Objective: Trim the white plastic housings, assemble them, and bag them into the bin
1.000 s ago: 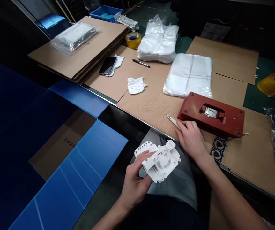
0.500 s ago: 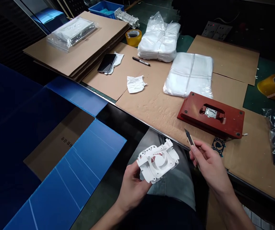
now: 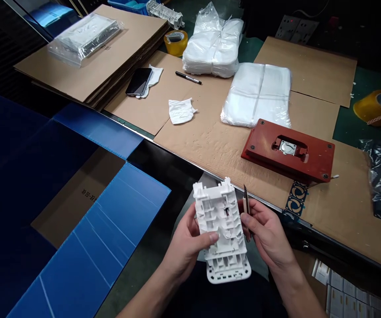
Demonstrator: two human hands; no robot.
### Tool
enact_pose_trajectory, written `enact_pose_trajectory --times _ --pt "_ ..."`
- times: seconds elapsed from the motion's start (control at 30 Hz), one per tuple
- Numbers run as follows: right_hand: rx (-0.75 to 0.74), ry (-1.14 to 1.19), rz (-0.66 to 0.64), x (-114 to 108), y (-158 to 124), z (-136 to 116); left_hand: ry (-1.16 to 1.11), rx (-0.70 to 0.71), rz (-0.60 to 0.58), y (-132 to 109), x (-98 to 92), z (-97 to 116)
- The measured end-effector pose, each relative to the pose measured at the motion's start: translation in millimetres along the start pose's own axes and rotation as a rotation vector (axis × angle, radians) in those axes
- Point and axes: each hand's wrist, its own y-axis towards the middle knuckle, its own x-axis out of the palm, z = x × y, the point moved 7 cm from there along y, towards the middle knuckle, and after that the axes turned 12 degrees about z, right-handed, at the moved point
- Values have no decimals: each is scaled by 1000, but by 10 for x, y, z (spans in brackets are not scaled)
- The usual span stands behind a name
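Note:
My left hand [image 3: 190, 245] grips a white moulded plastic part [image 3: 222, 216] over my lap, thumb across its ribbed face. The slotted, rounded end of the part points down toward me. In my right hand [image 3: 263, 229] is a utility knife [image 3: 246, 204], blade upward, close beside the part's right edge; whether those fingers also touch the part I cannot tell. Beyond the hands, on the bench, sits a red block fixture [image 3: 290, 170] with a metal piece in its recess. A black strip with ring-shaped cutouts [image 3: 297, 198] lies at the fixture's near edge.
Plastic-wrapped white bundles [image 3: 258, 95], a black pen [image 3: 188, 78], a phone [image 3: 139, 81] and a white cloth piece [image 3: 181, 111] lie on the cardboard-covered bench. Tape rolls [image 3: 378, 107] stand farther off. A blue corrugated box [image 3: 111, 229] is left of my lap; stacked cardboard [image 3: 87, 79] lies behind it.
My left hand has turned the white part, so its ribbed face now shows instead of the round fan-like opening. My right hand with the knife has moved left, next to the part.

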Motion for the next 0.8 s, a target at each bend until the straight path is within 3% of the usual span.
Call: enact_pose_trajectory --times 0.17,0.43,0.8 --pt "57 124 35 54 -24 19 -165 -223 71 31 -6 -152" --pt "68 161 64 79 -10 31 -263 -366 198 -31 10 -244" --pt "61 141 73 81 -1 93 -319 -335 279 -43 4 -250"
